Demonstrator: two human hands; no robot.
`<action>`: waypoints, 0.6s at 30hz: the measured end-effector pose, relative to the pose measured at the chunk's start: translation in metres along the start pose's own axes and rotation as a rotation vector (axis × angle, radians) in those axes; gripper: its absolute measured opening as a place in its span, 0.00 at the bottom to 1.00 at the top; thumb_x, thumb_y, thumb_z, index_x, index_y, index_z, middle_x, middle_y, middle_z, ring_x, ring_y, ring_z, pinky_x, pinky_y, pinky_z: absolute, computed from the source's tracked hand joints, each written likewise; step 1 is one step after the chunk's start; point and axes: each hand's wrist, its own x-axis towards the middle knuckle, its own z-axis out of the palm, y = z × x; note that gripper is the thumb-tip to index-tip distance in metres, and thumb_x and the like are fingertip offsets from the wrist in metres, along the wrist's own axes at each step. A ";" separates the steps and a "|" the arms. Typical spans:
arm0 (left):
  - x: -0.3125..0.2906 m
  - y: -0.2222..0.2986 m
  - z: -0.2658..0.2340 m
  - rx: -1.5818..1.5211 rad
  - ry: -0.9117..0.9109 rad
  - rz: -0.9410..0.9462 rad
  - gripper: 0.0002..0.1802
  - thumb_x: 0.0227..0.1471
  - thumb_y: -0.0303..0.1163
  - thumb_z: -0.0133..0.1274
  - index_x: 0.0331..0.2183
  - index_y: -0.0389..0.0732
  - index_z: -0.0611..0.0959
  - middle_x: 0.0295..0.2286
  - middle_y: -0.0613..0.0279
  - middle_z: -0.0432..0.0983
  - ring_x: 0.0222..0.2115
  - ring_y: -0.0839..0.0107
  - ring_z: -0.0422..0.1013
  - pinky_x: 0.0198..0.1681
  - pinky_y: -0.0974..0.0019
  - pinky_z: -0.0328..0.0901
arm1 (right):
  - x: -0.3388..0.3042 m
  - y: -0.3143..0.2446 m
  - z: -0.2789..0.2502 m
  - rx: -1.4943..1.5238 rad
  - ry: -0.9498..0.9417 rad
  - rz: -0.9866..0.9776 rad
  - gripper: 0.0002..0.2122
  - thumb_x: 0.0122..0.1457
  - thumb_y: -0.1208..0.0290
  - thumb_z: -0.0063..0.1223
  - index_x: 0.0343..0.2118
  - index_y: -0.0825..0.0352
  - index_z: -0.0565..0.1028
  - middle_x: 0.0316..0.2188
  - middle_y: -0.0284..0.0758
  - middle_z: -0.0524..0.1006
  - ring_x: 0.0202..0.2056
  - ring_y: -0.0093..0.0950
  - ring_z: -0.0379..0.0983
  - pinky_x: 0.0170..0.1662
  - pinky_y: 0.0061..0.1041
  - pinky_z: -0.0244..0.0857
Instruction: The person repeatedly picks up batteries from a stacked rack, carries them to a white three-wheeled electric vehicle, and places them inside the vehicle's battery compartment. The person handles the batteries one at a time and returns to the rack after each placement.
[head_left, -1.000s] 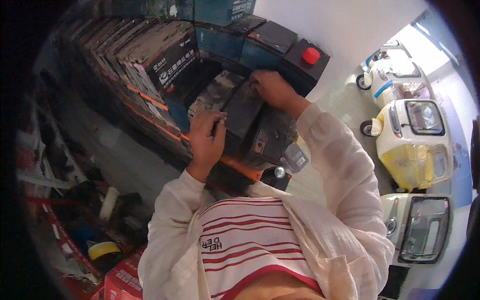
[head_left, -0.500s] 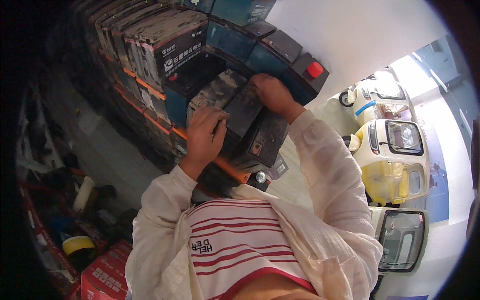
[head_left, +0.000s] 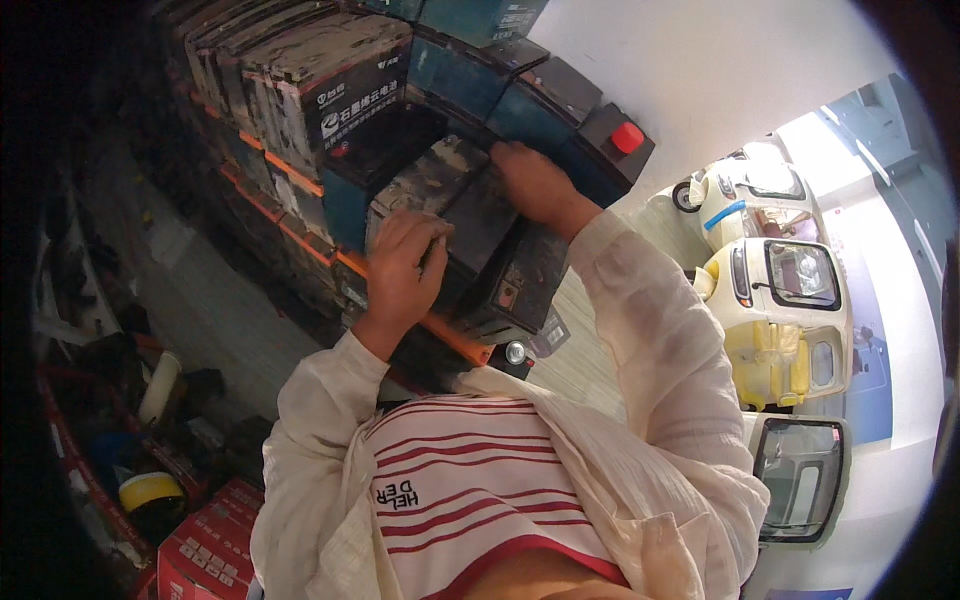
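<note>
A dark, dusty block-shaped battery (head_left: 482, 222) lies between my two hands, in the stack in front of me. My left hand (head_left: 408, 262) has its fingers curled over the battery's near-left end. At the far end, my right hand (head_left: 535, 185) is closed on the edge, its fingertips partly hidden. A dirt-covered battery (head_left: 432, 178) sits directly to the left of it. Close on the right is another black battery (head_left: 525, 280) with a worn, scuffed top.
Taller stacked batteries (head_left: 370, 90) rise at the far left. A battery with a red cap (head_left: 627, 137) stands by the white wall. Pale small vehicles (head_left: 790, 275) are parked at the right. A red box (head_left: 210, 545) and a yellow-banded object (head_left: 152, 492) lie at lower left.
The view has shifted slightly. My right hand has moved a little left and up along the battery's far end; my left hand keeps nearly the same place on it.
</note>
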 end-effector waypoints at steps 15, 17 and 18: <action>-0.003 -0.003 0.004 0.055 -0.003 0.023 0.07 0.46 0.20 0.55 0.32 0.36 0.82 0.33 0.52 0.77 0.39 0.52 0.73 0.54 0.49 0.63 | 0.002 0.005 0.008 -0.022 -0.055 0.014 0.08 0.61 0.71 0.45 0.41 0.67 0.69 0.36 0.49 0.75 0.39 0.50 0.74 0.40 0.46 0.69; -0.003 -0.004 0.005 0.030 -0.001 0.012 0.07 0.46 0.20 0.55 0.32 0.36 0.82 0.33 0.52 0.77 0.38 0.52 0.73 0.54 0.50 0.63 | 0.005 0.006 0.010 -0.068 -0.073 0.032 0.08 0.61 0.69 0.45 0.39 0.67 0.70 0.33 0.48 0.77 0.37 0.50 0.75 0.39 0.47 0.69; -0.002 -0.004 0.005 0.018 0.001 0.006 0.07 0.46 0.20 0.55 0.32 0.36 0.82 0.33 0.52 0.77 0.38 0.52 0.73 0.54 0.50 0.63 | 0.006 0.006 0.011 -0.091 -0.082 0.040 0.08 0.61 0.68 0.45 0.38 0.67 0.71 0.31 0.48 0.78 0.36 0.49 0.75 0.38 0.47 0.69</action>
